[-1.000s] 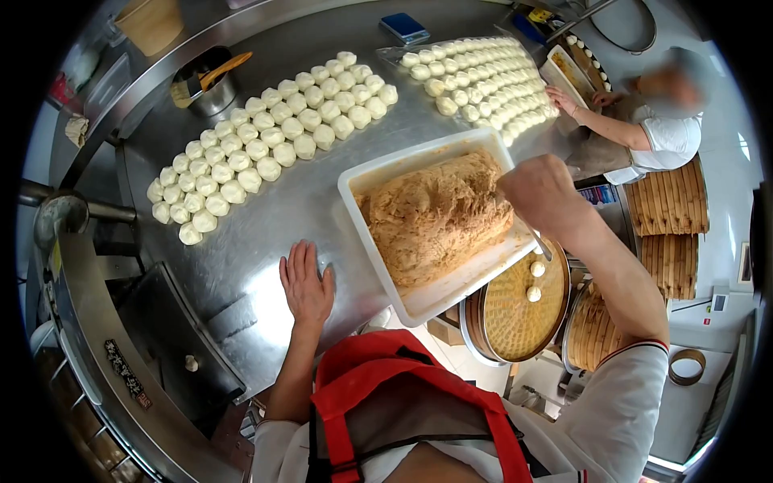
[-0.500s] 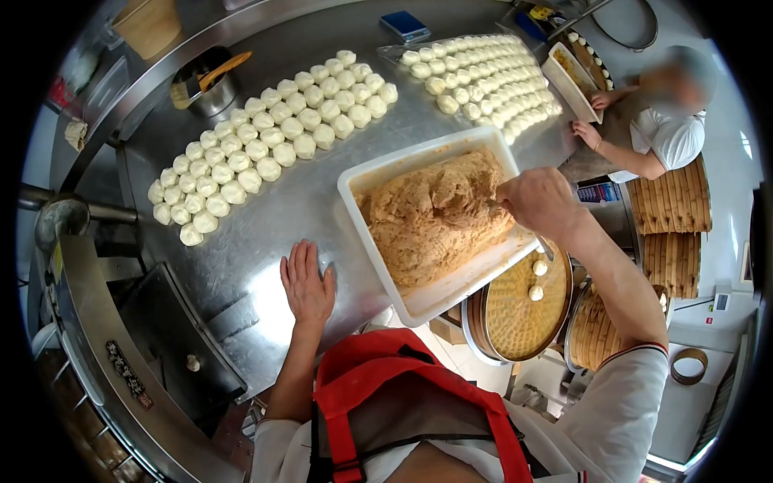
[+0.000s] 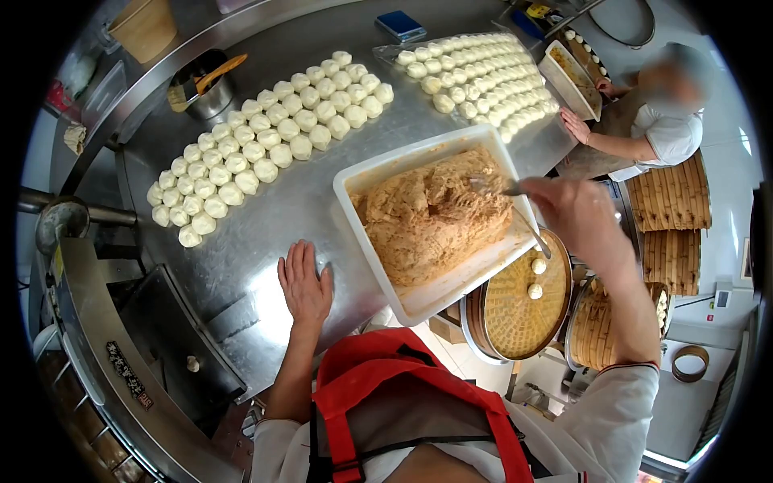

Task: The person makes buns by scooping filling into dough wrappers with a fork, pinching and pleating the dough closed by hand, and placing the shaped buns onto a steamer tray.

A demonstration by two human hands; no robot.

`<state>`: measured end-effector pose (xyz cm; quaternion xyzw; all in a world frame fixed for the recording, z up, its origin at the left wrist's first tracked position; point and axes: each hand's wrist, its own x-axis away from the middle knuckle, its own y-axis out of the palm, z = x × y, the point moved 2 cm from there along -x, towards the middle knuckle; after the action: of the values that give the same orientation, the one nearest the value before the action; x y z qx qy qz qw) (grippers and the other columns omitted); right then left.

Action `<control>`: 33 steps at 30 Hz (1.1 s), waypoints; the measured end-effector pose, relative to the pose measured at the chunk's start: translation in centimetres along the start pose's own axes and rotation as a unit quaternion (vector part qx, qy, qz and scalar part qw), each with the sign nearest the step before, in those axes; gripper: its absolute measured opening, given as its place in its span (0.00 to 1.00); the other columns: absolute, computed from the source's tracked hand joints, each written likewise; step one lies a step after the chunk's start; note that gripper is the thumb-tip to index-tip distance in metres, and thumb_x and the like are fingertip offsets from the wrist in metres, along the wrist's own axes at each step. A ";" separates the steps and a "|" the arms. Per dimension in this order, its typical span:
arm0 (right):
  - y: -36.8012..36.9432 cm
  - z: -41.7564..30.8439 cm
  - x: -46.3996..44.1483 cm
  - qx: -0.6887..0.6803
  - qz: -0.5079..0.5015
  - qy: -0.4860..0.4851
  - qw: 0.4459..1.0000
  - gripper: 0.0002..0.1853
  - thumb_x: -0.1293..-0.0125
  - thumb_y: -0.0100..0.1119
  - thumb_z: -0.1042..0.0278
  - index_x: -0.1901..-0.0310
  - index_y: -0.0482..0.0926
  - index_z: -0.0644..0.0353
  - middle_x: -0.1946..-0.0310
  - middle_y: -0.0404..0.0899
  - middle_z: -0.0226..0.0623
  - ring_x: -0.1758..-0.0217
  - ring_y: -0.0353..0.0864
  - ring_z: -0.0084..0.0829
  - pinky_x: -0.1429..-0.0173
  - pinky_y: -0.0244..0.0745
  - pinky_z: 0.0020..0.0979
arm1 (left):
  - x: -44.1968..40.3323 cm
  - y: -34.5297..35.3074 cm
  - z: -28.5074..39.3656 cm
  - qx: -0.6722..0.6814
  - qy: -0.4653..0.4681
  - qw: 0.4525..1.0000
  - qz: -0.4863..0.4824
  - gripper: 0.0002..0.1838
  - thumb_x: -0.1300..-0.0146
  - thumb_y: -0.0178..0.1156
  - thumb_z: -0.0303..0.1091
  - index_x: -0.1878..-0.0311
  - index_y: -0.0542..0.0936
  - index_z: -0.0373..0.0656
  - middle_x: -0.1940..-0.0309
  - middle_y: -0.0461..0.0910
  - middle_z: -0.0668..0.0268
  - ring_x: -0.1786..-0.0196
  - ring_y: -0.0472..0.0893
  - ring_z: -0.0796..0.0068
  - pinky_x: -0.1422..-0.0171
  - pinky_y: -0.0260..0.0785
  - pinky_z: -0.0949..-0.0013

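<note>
Right hand: compared with half a second earlier, we see the right hand (image 3: 573, 211) drawn outward and blurred; its fingers are closed round a metal tool (image 3: 493, 186), more of whose length now shows.
Metal tool: we find its end over the right part of the filling; whether it touches, we cannot tell.
Left hand: unchanged, the left hand (image 3: 306, 283) lies palm down on the metal table (image 3: 298, 205), fingers nearly straight and only slightly apart, holding nothing.
Filling: we locate one large orange-brown mound of filling (image 3: 427, 221) inside the white tub (image 3: 443, 302), at the table's near edge, just beside the right hand; the tub keeps its place.
Co-worker: one co-worker (image 3: 668, 133) stands at the upper right; the nearer hand (image 3: 575, 125) now rests with spread fingers at the table's edge.
Metal tools at the tub: we count two, the held one and a second handle (image 3: 533, 229) crossing the rim.
Dough balls: we distinguish two large groups, one on bare metal (image 3: 266, 170), one on a clear sheet (image 3: 457, 94), both too crowded for exact counting.
Round steamer: one round steamer (image 3: 515, 310), bearing two dough balls.
Far side: one blue scale (image 3: 400, 26) and one pot (image 3: 213, 102).
</note>
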<state>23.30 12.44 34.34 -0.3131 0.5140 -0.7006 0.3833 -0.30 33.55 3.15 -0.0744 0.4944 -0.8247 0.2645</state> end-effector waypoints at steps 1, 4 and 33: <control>0.8 -0.4 0.7 -0.026 0.002 0.010 1.000 0.07 0.35 0.60 0.64 0.59 0.85 0.50 0.82 0.79 0.35 0.81 0.80 0.30 0.75 0.74 0.33 | 0.1 0.0 -0.1 0.002 0.000 1.000 0.001 0.30 0.33 0.51 0.41 0.32 0.65 0.35 0.31 0.63 0.54 0.26 0.58 0.56 0.21 0.39 0.49; 5.2 -1.6 3.0 -0.077 0.001 0.034 0.996 0.10 0.36 0.61 0.66 0.53 0.85 0.48 0.80 0.80 0.37 0.80 0.80 0.34 0.73 0.75 0.34 | 0.1 0.3 -0.2 -0.001 -0.001 1.000 0.002 0.30 0.34 0.51 0.41 0.32 0.65 0.35 0.30 0.63 0.54 0.26 0.58 0.56 0.21 0.39 0.49; 12.0 -4.1 5.8 -0.078 0.006 0.149 0.986 0.23 0.41 0.56 0.76 0.43 0.80 0.47 0.78 0.76 0.39 0.80 0.79 0.37 0.74 0.75 0.36 | -0.1 0.0 0.2 -0.019 0.000 1.000 -0.013 0.30 0.34 0.51 0.41 0.31 0.64 0.35 0.31 0.63 0.54 0.26 0.58 0.55 0.21 0.39 0.49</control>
<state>19.56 7.31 21.91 -0.2307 0.6205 -0.6949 0.2807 -0.15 33.49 3.28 -0.0860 0.5092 -0.8183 0.2524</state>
